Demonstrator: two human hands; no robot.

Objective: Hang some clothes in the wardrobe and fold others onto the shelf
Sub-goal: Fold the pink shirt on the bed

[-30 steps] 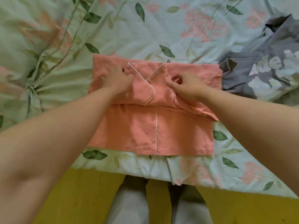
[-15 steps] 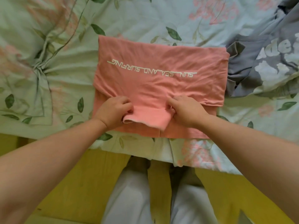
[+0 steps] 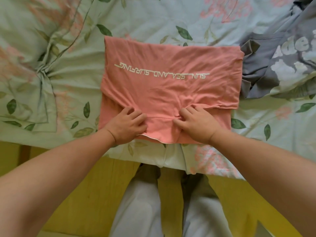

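From my remote seat I see the pink shirt point(image 3: 171, 86) lying folded into a rectangle in the centre of the frame, flat on the floral bedsheet point(image 3: 51, 86). Its white lettering reads upside down to me. The left hand point(image 3: 127, 124) and right hand point(image 3: 195, 124) both rest on the shirt's lower edge, near each other, with a narrow flap of cloth between the thumbs. On each hand the fingers are bent and spread apart, the tips pressing into the fabric, which wrinkles around them. I cannot tell whether either thumb pinches cloth beneath it. A grey garment point(image 3: 277, 62) with white print lies crumpled at the upper right, touching the shirt's right edge. Yellow floor point(image 3: 82, 194) fills the bottom.
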